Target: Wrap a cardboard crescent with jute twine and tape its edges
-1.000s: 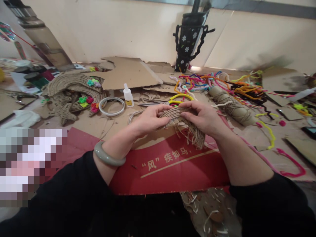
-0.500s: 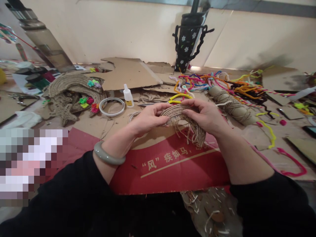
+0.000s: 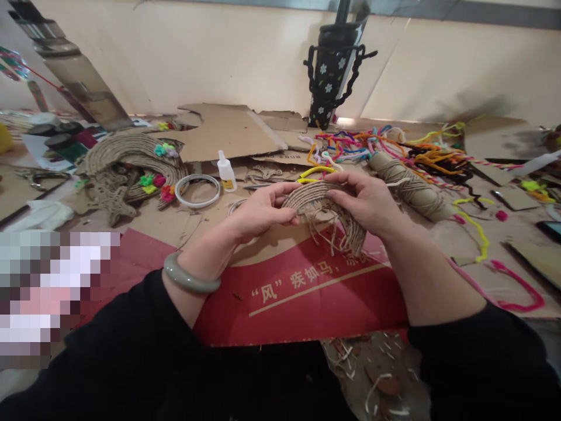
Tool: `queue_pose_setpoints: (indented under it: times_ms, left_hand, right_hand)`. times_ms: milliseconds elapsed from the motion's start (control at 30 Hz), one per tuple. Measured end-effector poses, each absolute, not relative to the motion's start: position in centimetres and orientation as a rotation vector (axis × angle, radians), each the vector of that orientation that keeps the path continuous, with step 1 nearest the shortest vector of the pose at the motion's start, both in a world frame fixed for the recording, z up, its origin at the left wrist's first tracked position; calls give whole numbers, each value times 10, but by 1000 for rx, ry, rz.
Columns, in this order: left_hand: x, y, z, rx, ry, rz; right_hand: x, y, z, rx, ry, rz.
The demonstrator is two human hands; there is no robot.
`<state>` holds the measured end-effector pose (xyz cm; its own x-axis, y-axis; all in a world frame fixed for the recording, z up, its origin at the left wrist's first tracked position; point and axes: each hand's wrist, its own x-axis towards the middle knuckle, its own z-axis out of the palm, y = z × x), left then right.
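Both hands hold a curved arch wrapped in jute twine (image 3: 313,199) above a red cardboard sheet (image 3: 307,292). My left hand (image 3: 260,210) pinches the arch's left end, fingers closed on it, a grey-green bangle (image 3: 188,278) on the wrist. My right hand (image 3: 368,202) grips the top and right side, fingers curled over the twine. Loose twine ends (image 3: 328,231) hang from the arch's underside.
A glue bottle (image 3: 227,171) and a white ring (image 3: 198,189) lie behind my left hand. A bigger jute arch with coloured flowers (image 3: 131,164) sits at left. A twine spool (image 3: 407,187) and pipe cleaners (image 3: 394,146) lie at right. A black flowered vase (image 3: 331,70) stands at the back.
The arch and both hands have risen slightly and tipped, showing more of the arch's underside and hanging ends. My right fingers have shifted along the top.
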<state>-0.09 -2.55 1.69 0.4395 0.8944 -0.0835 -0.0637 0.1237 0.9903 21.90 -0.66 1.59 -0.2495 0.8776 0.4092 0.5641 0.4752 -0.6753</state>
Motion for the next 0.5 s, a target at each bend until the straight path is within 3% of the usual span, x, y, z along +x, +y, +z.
queue_pose_setpoints:
  times_ms: [500]
  left_hand:
    - [-2,-26,14,1198,935,750]
  right_hand:
    - [210,-12,9,-1114,-2099,526]
